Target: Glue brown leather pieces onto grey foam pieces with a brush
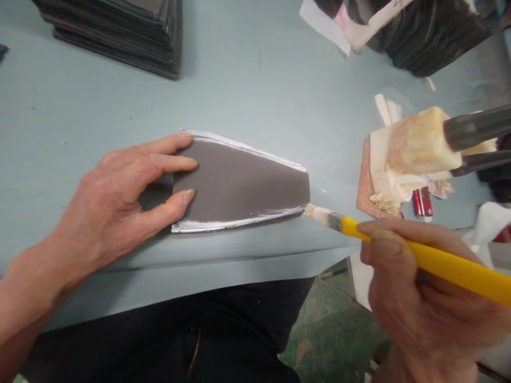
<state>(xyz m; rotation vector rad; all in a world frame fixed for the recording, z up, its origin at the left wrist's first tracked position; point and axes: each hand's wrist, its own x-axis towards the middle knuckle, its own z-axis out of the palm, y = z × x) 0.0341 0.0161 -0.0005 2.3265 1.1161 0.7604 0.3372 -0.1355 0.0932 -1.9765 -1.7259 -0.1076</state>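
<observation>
A dark grey tapered piece [247, 183] lies flat on the pale blue-grey table [247, 74], with wet white glue along its two long edges. My left hand [120, 199] presses on its wide left end, fingers spread flat. My right hand [415, 298] is closed round a yellow-handled brush [439, 260]. The brush's white bristle tip touches the piece's narrow right corner near the table's front edge.
A stack of dark sheets [120, 32] stands at the back left, another dark stack [431, 32] at the back right. A glue-crusted block with dark handles [419, 149] rests on a brown board at the right. The floor and my dark trousers show below the table edge.
</observation>
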